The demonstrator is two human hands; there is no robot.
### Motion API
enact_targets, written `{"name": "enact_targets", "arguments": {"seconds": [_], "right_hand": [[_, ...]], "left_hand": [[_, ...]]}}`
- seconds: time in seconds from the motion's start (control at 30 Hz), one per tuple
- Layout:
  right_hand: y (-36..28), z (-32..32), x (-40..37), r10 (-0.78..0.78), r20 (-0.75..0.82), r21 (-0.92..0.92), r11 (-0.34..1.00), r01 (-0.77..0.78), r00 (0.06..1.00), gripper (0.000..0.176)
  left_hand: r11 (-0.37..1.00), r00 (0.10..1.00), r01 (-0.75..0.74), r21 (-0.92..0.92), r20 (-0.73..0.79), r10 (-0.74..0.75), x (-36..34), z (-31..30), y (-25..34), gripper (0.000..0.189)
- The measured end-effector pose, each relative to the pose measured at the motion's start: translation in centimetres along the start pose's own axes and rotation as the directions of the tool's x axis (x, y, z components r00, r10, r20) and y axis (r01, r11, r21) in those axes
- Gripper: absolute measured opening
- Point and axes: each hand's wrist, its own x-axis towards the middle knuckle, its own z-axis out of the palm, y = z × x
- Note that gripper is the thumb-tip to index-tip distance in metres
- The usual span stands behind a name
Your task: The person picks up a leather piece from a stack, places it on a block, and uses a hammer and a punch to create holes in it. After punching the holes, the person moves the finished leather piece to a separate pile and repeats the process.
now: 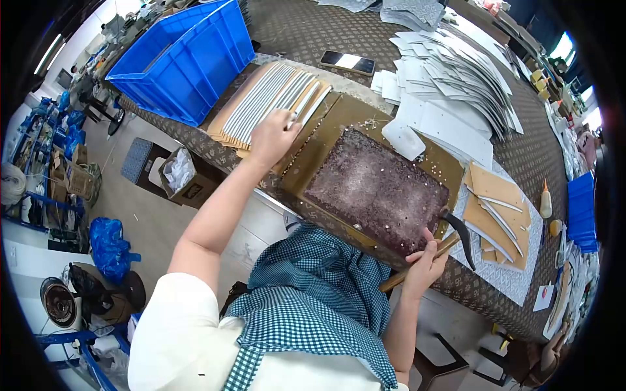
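My right hand [425, 266] is wrapped round the wooden handle of a hammer [460, 238], whose dark curved head rests by the right corner of a dark reddish-brown slab [378, 186]. My left hand [274, 138] is over the near right part of a stack of tan pieces with white and grey stripes [261, 104]. Its fingers are closed together; what they pinch, if anything, is too small to make out. The slab lies on a brown board [305, 159] sprinkled with small pale bits. A white rounded plastic piece [403, 139] overlaps the slab's far edge.
A blue crate [189, 62] stands at the table's left end, and a phone [347, 62] lies at the back. Fanned white sheets [450, 85] cover the back right. Tan pieces [499, 215] and a glue bottle [546, 200] are to the right. A box [189, 179] stands on the floor.
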Motion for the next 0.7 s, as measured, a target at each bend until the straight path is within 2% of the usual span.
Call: {"name": "enact_targets", "arguments": {"seconds": [0.07,0.13,0.2,0.27,0.33,0.37,0.43,0.47,0.53,0.57,0.63,0.67,0.7], "right_hand": [[0.0,0.1,0.0,-0.013,-0.01,-0.037,0.999,0.013,1.0,0.027],[-0.1,0.2,0.0,-0.006,-0.025,-0.043,0.999,0.005,1.0,0.028],[0.1,0.1,0.1,-0.008,-0.016,-0.046,0.999,0.008,1.0,0.029],[0.2,0.1,0.2,-0.008,-0.02,-0.058,0.998,0.007,1.0,0.029],[0.3,0.1,0.2,-0.013,-0.023,-0.045,0.999,0.012,1.0,0.029],[0.4,0.1,0.2,-0.014,-0.027,-0.039,0.999,0.013,1.0,0.029],[0.4,0.0,0.2,-0.017,-0.035,-0.05,0.999,0.015,0.999,0.028],[0.3,0.1,0.2,-0.013,-0.034,-0.056,0.998,0.011,0.999,0.027],[0.0,0.3,0.2,-0.007,-0.034,-0.05,0.999,0.005,0.999,0.024],[-0.2,0.3,0.1,0.014,-0.034,-0.059,0.998,-0.016,0.999,0.023],[-0.5,0.3,0.1,0.029,-0.025,-0.049,0.998,-0.03,0.999,0.022],[-0.6,0.5,0.1,0.034,-0.024,-0.056,0.998,-0.036,0.999,0.022],[-0.9,0.5,-0.1,0.036,-0.047,-0.063,0.997,-0.039,0.998,0.023]], "left_hand": [[0.991,0.993,0.068,0.116,-0.108,-0.055,1.4,-1.9,-4.8,0.024],[0.985,0.97,0.068,0.16,-0.241,-0.027,3.2,-3.8,-9.6,0.025],[0.924,0.951,0.307,0.227,-0.117,-0.287,4.7,-5.4,-13.2,0.048],[0.827,0.861,0.467,0.313,0.054,-0.506,6.1,-6.0,-16.7,0.074],[0.838,0.823,0.459,0.295,0.213,-0.526,6.2,-5.8,-17.9,0.078],[0.852,0.837,0.451,0.267,0.206,-0.507,6.0,-5.5,-18.4,0.08],[0.859,0.809,0.444,0.255,0.298,-0.507,6.4,-5.8,-17.3,0.08],[0.865,0.823,0.42,0.274,0.288,-0.49,6.5,-5.8,-17.2,0.073],[0.859,0.769,0.439,0.263,0.384,-0.511,6.6,-6.4,-16.8,0.082],[0.873,0.803,0.448,0.195,0.342,-0.488,6.4,-5.6,-18.2,0.081],[0.826,0.756,0.534,0.179,0.336,-0.562,6.8,-6.2,-18.2,0.079],[0.775,0.714,0.625,0.097,0.331,-0.617,6.9,-7.5,-16.1,0.071],[0.781,0.714,0.624,0.035,0.382,-0.587,7.3,-8.0,-16.4,0.071]]}}
